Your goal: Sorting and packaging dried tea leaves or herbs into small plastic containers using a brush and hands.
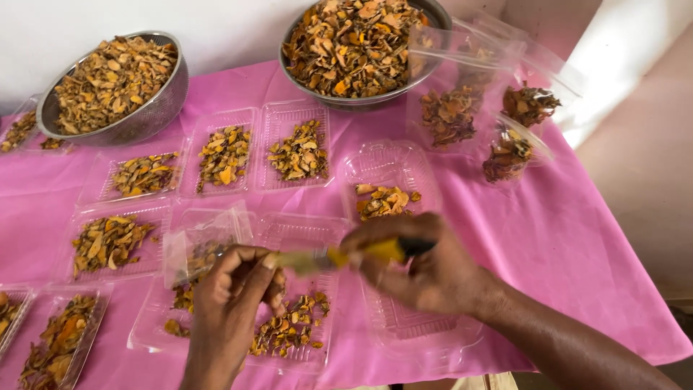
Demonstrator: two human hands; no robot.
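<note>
A table [577, 238] under a pink cloth [505, 217] carries two metal bowls [155, 108] of dried orange pieces and many clear plastic trays [224, 159], most partly filled.

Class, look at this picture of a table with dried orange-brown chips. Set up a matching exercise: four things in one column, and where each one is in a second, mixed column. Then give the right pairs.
Things
1. Left steel bowl
2. Right steel bowl
3. Yellow-handled tool
4. Clear bags of chips

Places
A. On the right side of the pink cloth
B. At the top middle of the picture
C. At the far left of the table
D. Between the left hand and right hand

Pairs: 1-C, 2-B, 3-D, 4-A
</note>
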